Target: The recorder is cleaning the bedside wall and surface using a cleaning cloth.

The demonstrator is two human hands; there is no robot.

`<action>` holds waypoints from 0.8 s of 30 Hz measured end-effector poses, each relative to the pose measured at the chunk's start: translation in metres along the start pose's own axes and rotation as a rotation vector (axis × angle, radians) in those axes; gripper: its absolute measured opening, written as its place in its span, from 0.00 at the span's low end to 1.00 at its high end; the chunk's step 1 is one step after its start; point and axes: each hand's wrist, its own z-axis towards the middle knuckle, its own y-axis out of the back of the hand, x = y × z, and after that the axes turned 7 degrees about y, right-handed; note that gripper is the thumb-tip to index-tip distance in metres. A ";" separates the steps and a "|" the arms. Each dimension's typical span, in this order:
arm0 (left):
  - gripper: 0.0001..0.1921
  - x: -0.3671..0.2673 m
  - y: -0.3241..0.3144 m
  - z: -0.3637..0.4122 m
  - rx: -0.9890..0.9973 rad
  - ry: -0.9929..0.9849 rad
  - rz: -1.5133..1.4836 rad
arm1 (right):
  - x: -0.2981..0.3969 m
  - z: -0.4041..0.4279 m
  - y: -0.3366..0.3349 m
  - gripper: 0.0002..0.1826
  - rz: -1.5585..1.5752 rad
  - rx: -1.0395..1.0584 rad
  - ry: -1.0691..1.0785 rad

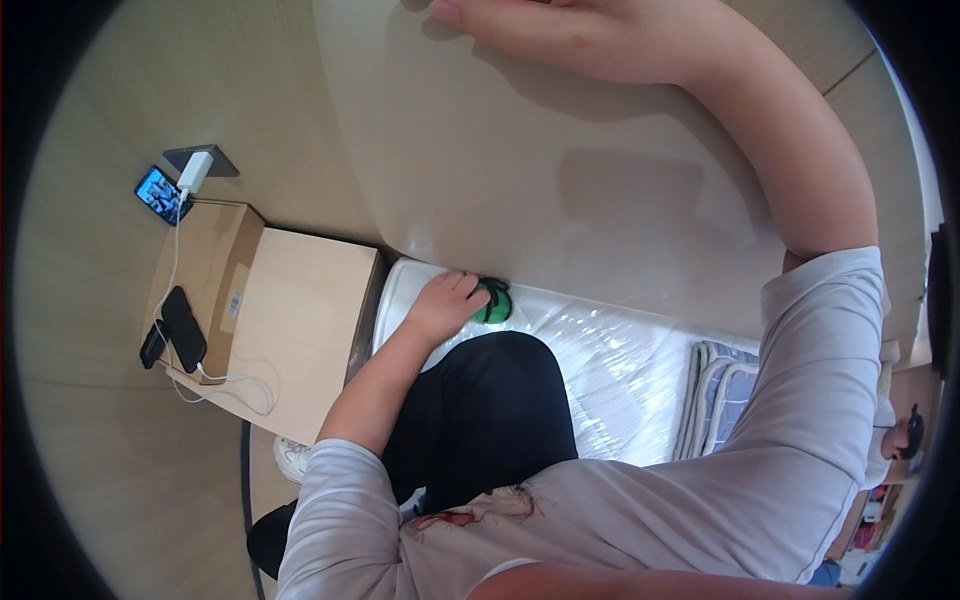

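My left hand [444,307] has its fingers closed over a small green and black object [495,301] at the edge of a mattress in clear plastic wrap [622,367]. What the object is cannot be made out. At the top of the view, my right hand [577,34] lies close along a smooth, glossy beige wall surface [480,157]. The frame cuts off most of its fingers, so whether it holds anything is hidden. My bent knee in black trousers [487,397] rests on or just over the mattress.
Left of the mattress stands a pale wooden cabinet [307,300] with a raised shelf. It carries a black phone [184,326], a dark device [153,345] and a white cable. Another lit phone [161,196] leans near a charger [196,171]. Folded grey bedding [724,397] lies right; a person [892,442] is beyond.
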 end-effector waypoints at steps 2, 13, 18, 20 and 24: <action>0.06 0.006 -0.007 -0.006 0.142 0.004 0.055 | 0.002 -0.003 0.002 0.10 -0.003 0.014 -0.047; 0.06 -0.080 0.177 0.030 -0.330 -0.415 0.255 | 0.001 -0.008 0.008 0.11 0.063 -0.013 0.003; 0.23 -0.075 0.243 0.079 -1.065 -0.282 0.205 | 0.004 -0.010 0.000 0.10 0.427 -0.242 -0.301; 0.24 -0.072 0.243 0.104 -1.150 -0.201 0.186 | 0.005 -0.005 0.003 0.10 0.499 -0.297 -0.349; 0.26 -0.048 0.198 0.129 -1.186 -0.256 0.204 | 0.015 0.001 0.008 0.12 0.551 -0.325 -0.478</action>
